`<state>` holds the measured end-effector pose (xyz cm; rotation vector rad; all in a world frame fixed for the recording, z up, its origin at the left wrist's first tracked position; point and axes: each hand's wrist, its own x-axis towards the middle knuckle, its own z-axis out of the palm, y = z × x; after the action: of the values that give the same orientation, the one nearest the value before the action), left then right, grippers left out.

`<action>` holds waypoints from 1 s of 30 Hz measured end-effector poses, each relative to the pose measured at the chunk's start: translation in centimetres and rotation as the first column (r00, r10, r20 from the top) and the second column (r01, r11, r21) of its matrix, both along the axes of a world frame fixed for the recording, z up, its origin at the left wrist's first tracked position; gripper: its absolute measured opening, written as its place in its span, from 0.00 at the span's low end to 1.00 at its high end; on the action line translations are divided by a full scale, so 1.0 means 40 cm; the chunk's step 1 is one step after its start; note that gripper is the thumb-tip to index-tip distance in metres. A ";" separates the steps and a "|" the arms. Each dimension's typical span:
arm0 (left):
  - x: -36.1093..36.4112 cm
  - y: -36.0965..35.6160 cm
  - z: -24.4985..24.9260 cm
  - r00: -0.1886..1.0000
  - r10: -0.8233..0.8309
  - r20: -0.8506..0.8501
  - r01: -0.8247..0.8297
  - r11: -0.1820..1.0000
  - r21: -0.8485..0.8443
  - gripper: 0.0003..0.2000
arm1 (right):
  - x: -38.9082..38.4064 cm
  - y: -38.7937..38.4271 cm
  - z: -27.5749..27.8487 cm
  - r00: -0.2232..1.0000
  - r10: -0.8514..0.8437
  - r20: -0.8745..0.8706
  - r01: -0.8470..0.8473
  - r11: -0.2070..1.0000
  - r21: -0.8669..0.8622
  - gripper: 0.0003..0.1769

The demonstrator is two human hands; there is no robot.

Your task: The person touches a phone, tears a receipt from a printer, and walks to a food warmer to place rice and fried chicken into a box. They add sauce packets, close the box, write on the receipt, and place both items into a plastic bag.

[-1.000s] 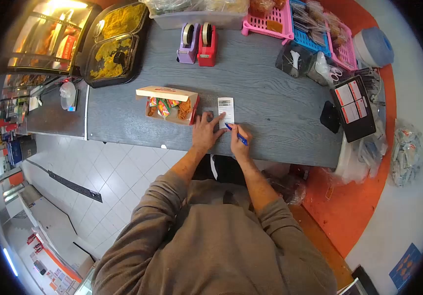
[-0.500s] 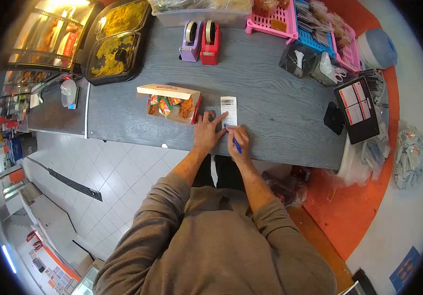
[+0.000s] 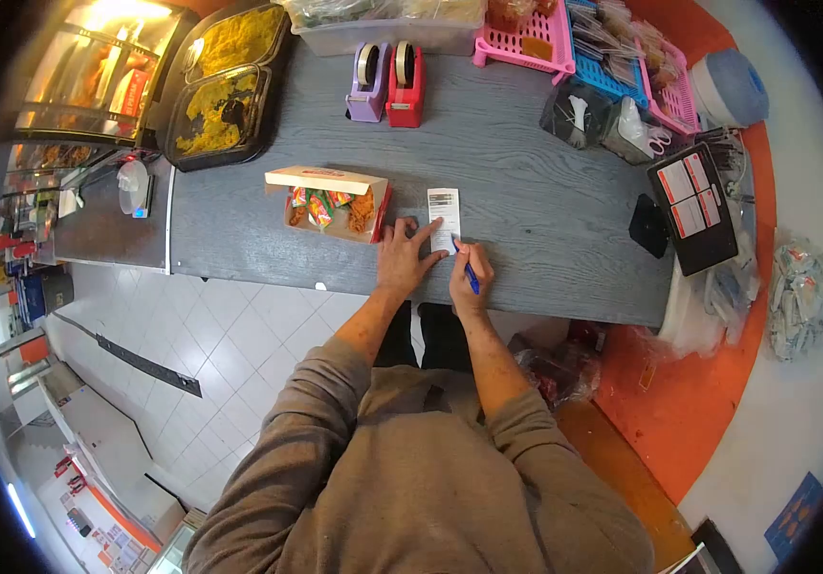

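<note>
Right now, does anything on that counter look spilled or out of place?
Nothing stands out. The receipt lies flat under the left hand, the right hand holds a blue pen to it, and the open food box sits level beside them.

The receipt (image 3: 444,212) is white with dark print at its top. The pen (image 3: 470,275) is blue. The counter (image 3: 526,182) is grey wood grain. The box (image 3: 325,179) has a tan lid and a red edge. One dispenser (image 3: 366,72) is purple, the second dispenser (image 3: 405,74) red. One basket (image 3: 516,53) is pink, the next basket (image 3: 591,72) blue. The sweater (image 3: 411,478) is plain grey-brown.
</note>
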<state>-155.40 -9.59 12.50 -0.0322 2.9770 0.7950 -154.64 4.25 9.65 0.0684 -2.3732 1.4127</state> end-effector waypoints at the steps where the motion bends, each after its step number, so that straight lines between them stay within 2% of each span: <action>1: 0.003 0.001 -0.002 1.000 -0.001 -0.001 0.001 1.000 0.000 0.31 | 0.006 0.005 -0.011 1.000 -0.001 -0.001 0.001 1.000 0.000 0.11; 3: 0.002 -0.002 -0.010 1.000 0.005 0.021 -0.006 1.000 0.012 0.30 | 0.008 0.014 -0.033 0.994 -0.002 0.109 0.016 0.992 -0.128 0.10; 6: 0.001 -0.003 -0.008 1.000 0.004 0.026 -0.004 1.000 0.001 0.30 | -0.012 -0.012 0.004 0.996 -0.077 0.036 0.079 0.996 -0.045 0.10; 9: 0.002 -0.001 -0.004 0.999 0.012 0.030 -0.012 1.000 0.006 0.31 | -0.010 -0.009 -0.004 0.998 -0.023 0.052 0.025 0.999 -0.041 0.10; 13: 0.005 -0.001 -0.011 1.000 0.010 0.007 -0.010 1.000 0.013 0.31 | -0.009 -0.002 -0.016 0.996 -0.075 0.044 0.076 0.997 -0.019 0.10; 15: 0.003 0.003 -0.009 0.998 0.043 0.056 -0.044 0.999 0.021 0.31 | -0.015 -0.004 0.007 0.960 -0.010 0.279 0.075 0.972 -0.222 0.09; 16: 0.000 0.006 -0.002 0.998 0.043 0.045 -0.044 0.999 0.025 0.31 | -0.029 -0.002 0.012 0.963 -0.011 0.268 0.072 0.973 -0.220 0.09; 18: 0.006 0.013 0.016 0.996 0.071 0.050 -0.074 0.995 0.069 0.29 | -0.070 0.008 0.024 0.984 0.147 -0.096 -0.146 0.989 0.018 0.13; 19: 0.014 0.017 0.010 0.996 0.077 0.041 -0.080 0.994 0.068 0.29 | -0.087 0.017 0.036 0.983 0.154 -0.105 -0.153 0.988 0.017 0.13; 20: 0.024 0.017 -0.003 0.993 0.113 -0.022 -0.107 0.978 0.181 0.27 | -0.106 0.027 0.049 0.964 0.263 0.025 -0.257 0.911 0.322 0.17; 21: 0.036 0.005 -0.014 0.984 0.156 -0.083 -0.126 0.949 0.290 0.25 | -0.132 0.029 0.061 0.929 0.325 0.176 -0.364 0.731 0.577 0.22; 22: 0.055 -0.013 -0.006 0.977 0.159 -0.144 -0.090 0.912 0.399 0.19 | -0.162 0.025 0.066 0.933 0.292 0.209 -0.357 0.696 0.624 0.27; 23: 0.079 -0.041 0.023 0.974 0.170 -0.152 -0.099 0.915 0.391 0.19 | -0.193 0.021 0.077 0.931 0.306 0.200 -0.362 0.697 0.620 0.27; 25: 0.117 -0.129 0.079 0.948 0.240 -0.208 -0.118 0.874 0.470 0.15 | -0.242 0.008 0.109 0.953 0.292 0.078 -0.265 0.685 0.679 0.28; 26: 0.116 -0.180 0.083 0.946 0.241 -0.216 -0.117 0.877 0.467 0.15 | -0.254 -0.008 0.140 0.950 0.307 0.052 -0.279 0.763 0.583 0.24; 27: 0.117 -0.231 0.081 0.877 0.451 -0.165 -0.327 0.812 0.483 0.14 | -0.253 -0.032 0.168 0.949 0.311 0.046 -0.278 0.763 0.583 0.24; 28: 0.117 -0.270 0.079 0.758 0.643 -0.109 -0.521 0.698 0.491 0.14 | -0.237 -0.067 0.202 0.936 0.352 -0.005 -0.321 0.858 0.401 0.25; 29: 0.111 -0.299 0.082 0.751 0.651 -0.112 -0.526 0.691 0.496 0.14 | -0.218 -0.103 0.233 0.921 0.384 -0.063 -0.365 0.909 0.203 0.27; 30: 0.101 -0.324 0.084 0.761 0.648 0.030 -0.601 0.687 0.408 0.16 | -0.199 -0.141 0.259 0.916 0.391 -0.086 -0.368 0.907 0.205 0.36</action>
<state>-151.35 -22.57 15.84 -1.0775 2.8214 1.4972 -162.60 -1.38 20.01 0.6855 -2.4672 1.2930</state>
